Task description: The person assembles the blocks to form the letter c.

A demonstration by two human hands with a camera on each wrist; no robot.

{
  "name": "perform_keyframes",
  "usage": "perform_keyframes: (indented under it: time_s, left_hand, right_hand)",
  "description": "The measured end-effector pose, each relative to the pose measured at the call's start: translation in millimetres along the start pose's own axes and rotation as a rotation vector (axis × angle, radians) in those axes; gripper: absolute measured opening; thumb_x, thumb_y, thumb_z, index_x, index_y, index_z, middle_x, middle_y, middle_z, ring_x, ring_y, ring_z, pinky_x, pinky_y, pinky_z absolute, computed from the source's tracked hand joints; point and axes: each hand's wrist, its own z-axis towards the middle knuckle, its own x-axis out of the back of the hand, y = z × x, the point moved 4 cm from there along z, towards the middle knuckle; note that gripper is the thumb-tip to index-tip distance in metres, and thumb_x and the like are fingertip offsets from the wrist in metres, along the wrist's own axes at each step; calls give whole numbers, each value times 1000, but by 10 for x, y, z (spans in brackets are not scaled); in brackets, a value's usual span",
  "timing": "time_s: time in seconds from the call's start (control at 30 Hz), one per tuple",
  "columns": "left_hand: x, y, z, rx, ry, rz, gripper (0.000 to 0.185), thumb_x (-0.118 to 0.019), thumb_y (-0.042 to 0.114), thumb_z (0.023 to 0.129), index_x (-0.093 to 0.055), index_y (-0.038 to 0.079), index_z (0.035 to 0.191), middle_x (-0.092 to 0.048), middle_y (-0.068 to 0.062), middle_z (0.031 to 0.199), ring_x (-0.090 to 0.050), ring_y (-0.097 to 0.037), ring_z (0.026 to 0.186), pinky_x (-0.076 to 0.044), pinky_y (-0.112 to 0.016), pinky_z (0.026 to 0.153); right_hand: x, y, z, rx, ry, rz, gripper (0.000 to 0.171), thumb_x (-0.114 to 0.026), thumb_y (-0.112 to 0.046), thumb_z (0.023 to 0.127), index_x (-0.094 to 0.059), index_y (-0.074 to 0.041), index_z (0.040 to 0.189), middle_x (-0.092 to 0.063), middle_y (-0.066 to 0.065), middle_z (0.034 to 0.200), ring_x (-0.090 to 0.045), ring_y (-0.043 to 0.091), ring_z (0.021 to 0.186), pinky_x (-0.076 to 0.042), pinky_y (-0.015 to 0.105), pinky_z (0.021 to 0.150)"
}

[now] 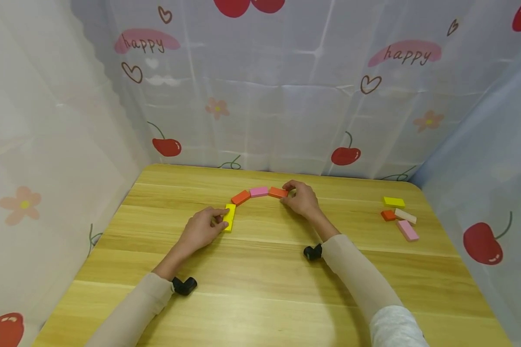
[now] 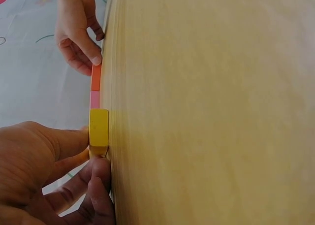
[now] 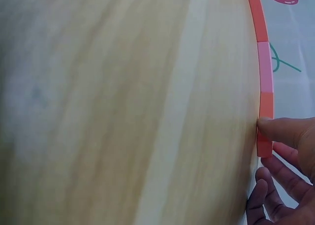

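Flat rectangular wooden blocks lie end to end in an arc on the table. My left hand pinches the yellow block at the arc's left end; in the left wrist view, thumb and fingers sit on either side of that yellow block. From there the arc runs through an orange block and a pink block to a second orange block. At this right end my right hand grips the orange block, with the thumb across its near side in the right wrist view.
On the right of the wooden table lies a loose group: a yellow block, a small orange block, a cream block and a pink block. A printed curtain hangs behind the table's far edge.
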Motion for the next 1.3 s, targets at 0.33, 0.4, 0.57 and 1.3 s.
perform_keyframes:
  time_s: [0.33, 0.4, 0.57, 1.3]
  left_hand:
    - [-19, 24, 18, -9, -17, -8, 44, -76, 27, 102, -71, 12, 144, -72, -3, 103, -59, -13, 76, -46, -29, 65]
    - [-7, 26, 17, -8, -20, -10, 44, -76, 27, 102, -71, 12, 143, -73, -3, 101, -58, -13, 75, -45, -28, 63]
    - [14, 29, 21, -15, -21, -29, 42, -78, 27, 101, -73, 12, 140, -74, -1, 95, -57, -13, 71, -41, -27, 58]
    - [57, -7, 48, -6, -54, -78, 41, -80, 28, 99, -75, 13, 137, -77, -2, 93, -62, -16, 76, -43, -28, 59]
  right_hand:
    - [132, 98, -133, -19, 30, 39, 45, -83, -24, 94, -70, -8, 134, -72, 13, 132, -68, 35, 110, -54, 53, 99]
    - [178, 142, -171, -24, 40, 34, 43, -82, -25, 95, -71, -8, 133, -72, 13, 131, -69, 35, 110, -55, 52, 99]
    - [328, 286, -290, -29, 48, 27, 38, -80, -25, 97, -72, -8, 130, -73, 15, 128, -69, 36, 110, -55, 53, 99]
    - [1263, 1045, -1017, -145, 117, -12, 44, -75, -30, 103, -67, -4, 137, -68, 22, 138, -67, 42, 119, -57, 54, 97]
